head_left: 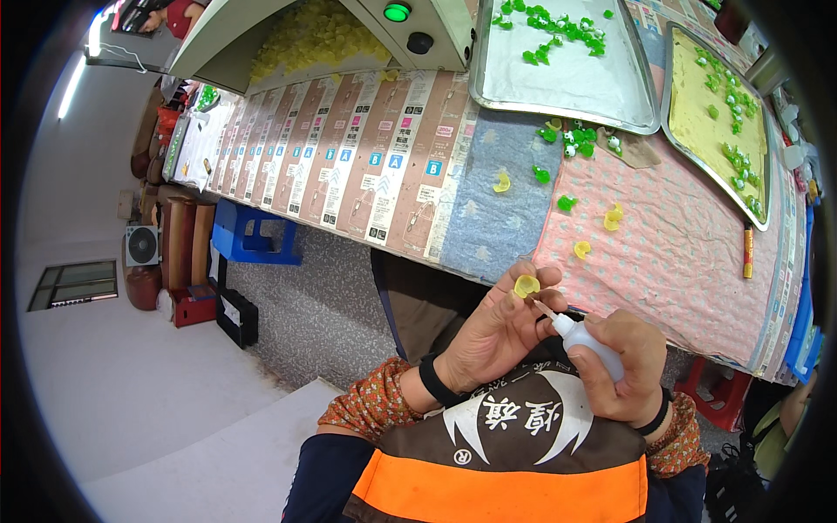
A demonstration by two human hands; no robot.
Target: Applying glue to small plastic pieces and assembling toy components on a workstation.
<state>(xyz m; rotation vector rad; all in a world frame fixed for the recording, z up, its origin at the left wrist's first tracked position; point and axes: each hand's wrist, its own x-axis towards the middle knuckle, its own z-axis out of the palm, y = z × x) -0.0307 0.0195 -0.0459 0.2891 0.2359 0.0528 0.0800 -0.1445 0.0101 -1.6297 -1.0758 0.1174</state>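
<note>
Between the fingertips of my left hand (pixel 490 336) is a small translucent yellow plastic cup-shaped piece (pixel 527 286). My right hand (pixel 629 364) grips a white squeeze bottle (pixel 596 347) with a thin nozzle, whose tip points at the yellow piece; whether it touches I cannot tell. On the cloth beyond my hands lie loose yellow pieces (pixel 613 218) and green pieces (pixel 568 203). A small cluster of green and white pieces (pixel 579 139) sits farther back.
A metal tray (pixel 567 96) with green pieces stands at the back, beside a yellow-lined tray (pixel 724 152). At the back left, a machine (pixel 427 22) with a green light covers a heap of yellow pieces (pixel 318 44). A glue-stick-like tube (pixel 748 254) lies right; a blue stool (pixel 253 235) stands left.
</note>
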